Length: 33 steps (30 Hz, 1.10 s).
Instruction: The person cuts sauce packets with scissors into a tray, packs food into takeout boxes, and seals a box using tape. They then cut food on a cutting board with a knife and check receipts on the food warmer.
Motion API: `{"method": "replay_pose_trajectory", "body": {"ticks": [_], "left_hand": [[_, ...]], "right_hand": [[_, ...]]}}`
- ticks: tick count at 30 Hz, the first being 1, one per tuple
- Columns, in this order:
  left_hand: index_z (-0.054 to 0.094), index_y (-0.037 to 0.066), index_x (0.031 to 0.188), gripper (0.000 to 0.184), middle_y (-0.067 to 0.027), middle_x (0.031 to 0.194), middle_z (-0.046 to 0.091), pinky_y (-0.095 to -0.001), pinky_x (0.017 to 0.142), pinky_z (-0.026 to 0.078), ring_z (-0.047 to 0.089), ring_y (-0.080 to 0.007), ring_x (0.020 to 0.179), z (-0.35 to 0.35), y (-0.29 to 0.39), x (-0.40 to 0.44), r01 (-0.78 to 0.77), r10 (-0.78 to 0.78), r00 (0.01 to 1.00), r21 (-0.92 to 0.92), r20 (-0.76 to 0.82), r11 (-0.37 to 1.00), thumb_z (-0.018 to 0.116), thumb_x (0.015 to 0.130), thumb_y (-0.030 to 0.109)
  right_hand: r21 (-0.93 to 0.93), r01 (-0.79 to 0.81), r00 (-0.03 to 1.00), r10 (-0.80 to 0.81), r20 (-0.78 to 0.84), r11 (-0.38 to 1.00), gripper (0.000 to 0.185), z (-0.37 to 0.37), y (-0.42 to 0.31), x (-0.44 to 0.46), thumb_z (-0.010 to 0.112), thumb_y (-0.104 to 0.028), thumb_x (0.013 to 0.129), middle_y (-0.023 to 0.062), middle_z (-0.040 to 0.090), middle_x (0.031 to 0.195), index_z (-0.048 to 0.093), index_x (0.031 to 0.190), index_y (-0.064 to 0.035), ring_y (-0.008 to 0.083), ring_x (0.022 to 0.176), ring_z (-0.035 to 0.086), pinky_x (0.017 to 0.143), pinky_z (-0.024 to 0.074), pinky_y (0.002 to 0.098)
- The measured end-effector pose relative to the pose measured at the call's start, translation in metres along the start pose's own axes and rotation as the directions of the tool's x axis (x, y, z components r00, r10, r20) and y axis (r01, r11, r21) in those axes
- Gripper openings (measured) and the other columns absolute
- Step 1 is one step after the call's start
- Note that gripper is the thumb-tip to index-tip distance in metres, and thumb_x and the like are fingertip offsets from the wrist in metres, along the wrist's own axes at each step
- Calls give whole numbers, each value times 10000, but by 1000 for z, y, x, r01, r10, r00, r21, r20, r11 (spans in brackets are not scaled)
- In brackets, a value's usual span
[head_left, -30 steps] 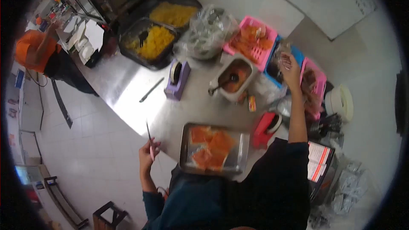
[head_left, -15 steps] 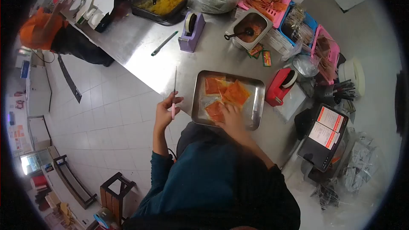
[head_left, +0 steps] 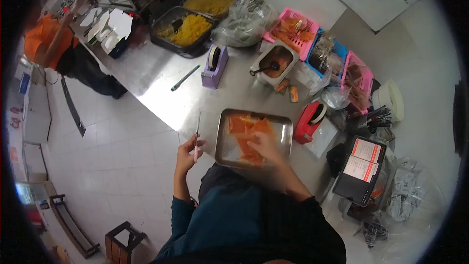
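Note:
Upright in my left hand (head_left: 184, 155) is a slim knife (head_left: 196, 154) with a pink handle, its thin blade pointing away from me; the fingers are wrapped round the handle. A shallow metal tray (head_left: 289, 139) lies in front of me with several flat, clear packets of orange-red filling. My right hand (head_left: 265, 146), a little blurred, is over the tray with its fingers closed on the edge of a near packet (head_left: 248, 147). Other packets (head_left: 238, 124) lie at the tray's far side, partly overlapping. The fingertips' exact hold is partly hidden.
Beyond the tray stand a purple tape dispenser (head_left: 215, 68), a pen (head_left: 185, 78) and a metal container (head_left: 276, 63) with a ladle. A red tape dispenser (head_left: 308, 124) and tablet (head_left: 359, 171) are at right. A person in orange (head_left: 46, 41) stands far left.
My right hand has shifted over the packets, and the near packet now looks tilted or pulled up. The knife stays in my left hand. The camera view has shifted.

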<state>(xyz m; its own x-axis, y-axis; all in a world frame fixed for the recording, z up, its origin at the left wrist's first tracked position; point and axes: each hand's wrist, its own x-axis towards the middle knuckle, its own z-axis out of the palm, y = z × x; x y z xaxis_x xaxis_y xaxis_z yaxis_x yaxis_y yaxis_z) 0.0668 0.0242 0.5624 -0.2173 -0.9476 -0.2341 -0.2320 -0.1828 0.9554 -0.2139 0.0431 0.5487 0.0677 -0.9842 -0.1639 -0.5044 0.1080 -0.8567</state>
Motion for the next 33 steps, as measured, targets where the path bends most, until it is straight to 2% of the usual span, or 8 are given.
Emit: {"method": "replay_pose_trajectory", "body": {"ticks": [9,12,16,17,21,24,30,33], "left_hand": [[422,-20,1167,548,-127,930,602,-270,785,432,567,-172,885,0,-15,8,70,-74,996,-88,-47,994,552,636,-54],[424,-20,1165,548,-126,928,601,-274,779,437,566,-170,881,2,-17,13,66,-68,997,-79,-25,995,555,634,-50],[422,-22,1166,557,-126,927,601,-279,771,442,566,-170,873,4,-14,20,129,-132,991,-128,-12,983,560,626,-45],[422,-22,1166,556,-126,927,601,-277,771,442,566,-170,873,4,-13,21,125,-126,992,-104,-10,987,559,628,-44],[418,-24,1169,553,-123,926,603,-270,768,439,565,-166,871,5,-6,20,119,-121,992,-36,-34,992,555,633,-44],[419,-23,1167,540,-123,938,600,-275,765,439,560,-174,881,5,-1,13,100,-100,993,-12,-61,995,558,646,-46],[414,-16,1179,541,-111,955,597,-255,777,425,549,-139,881,2,-13,7,95,-95,995,-2,11,995,564,659,-27],[420,-18,1173,523,-115,957,597,-259,781,425,549,-143,883,7,0,8,100,-101,995,34,27,994,559,669,-14]], "right_hand": [[-58,115,965,-97,245,992,190,-107,-19,-5,537,-164,811,45,555,652,553,816,26,81,581,490,536,407,246],[217,-195,956,136,259,956,174,-152,-28,7,545,-163,804,23,559,662,566,820,9,74,578,516,515,432,244],[281,-195,979,205,-7,940,171,-235,2,68,521,-204,814,10,559,625,570,850,-44,85,542,544,510,442,191],[490,-137,961,236,-147,861,173,-251,-5,87,491,-183,827,23,548,667,551,860,-23,123,565,546,524,477,253],[656,301,855,109,-507,693,360,-286,-4,147,561,-225,792,56,540,892,446,1065,-21,144,779,551,700,465,277],[680,191,829,254,-498,708,397,-274,8,147,565,-216,791,58,531,917,415,1107,-28,150,838,535,742,439,270],[423,4,996,33,-79,906,281,-170,27,54,581,-214,770,42,570,850,522,961,-16,118,731,549,637,437,237],[35,-254,953,244,179,967,287,-103,12,-2,604,-245,744,77,582,735,552,888,-2,166,666,562,611,448,274]]}}
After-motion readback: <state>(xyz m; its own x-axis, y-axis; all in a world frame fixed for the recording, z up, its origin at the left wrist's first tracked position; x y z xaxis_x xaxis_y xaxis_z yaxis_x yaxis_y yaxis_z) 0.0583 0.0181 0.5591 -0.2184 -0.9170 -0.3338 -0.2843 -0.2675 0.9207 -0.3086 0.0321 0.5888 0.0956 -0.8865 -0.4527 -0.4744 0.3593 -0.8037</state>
